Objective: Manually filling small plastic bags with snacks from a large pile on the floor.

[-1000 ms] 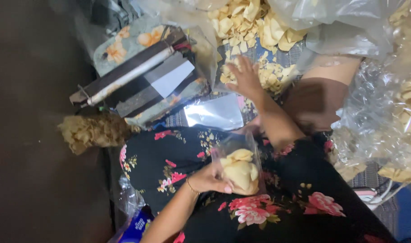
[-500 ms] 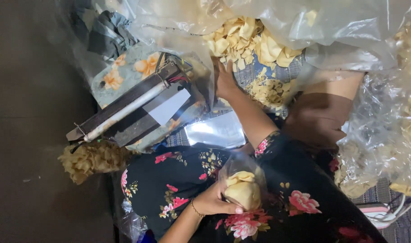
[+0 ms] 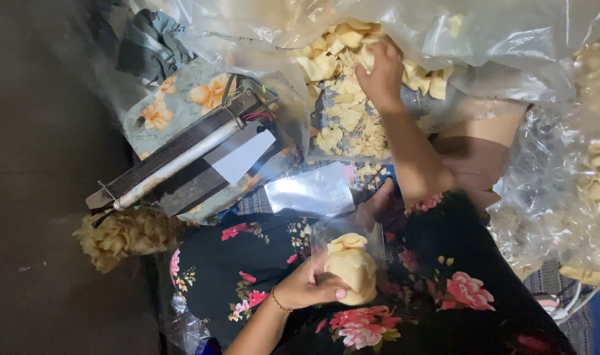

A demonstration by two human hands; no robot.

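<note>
1. Left hand (image 3: 304,287): fingers curling round a small clear bag (image 3: 350,258) of pale crackers, which is resting on the lap in black floral cloth (image 3: 444,289).
2. Stack of empty clear bags (image 3: 310,190): lying just beyond the lap's edge, beside a bar-shaped sealer (image 3: 182,158).
3. Right hand (image 3: 383,73): now reaching farther than a second ago, fingers closing on loose crackers (image 3: 343,121) inside a big plastic sack (image 3: 484,46).
4. Dark floor (image 3: 37,197): lying open at the left.

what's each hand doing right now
Left hand: closed around a small clear bag of chips.
Right hand: curled down into the chip pile; grip cannot be told.
</note>
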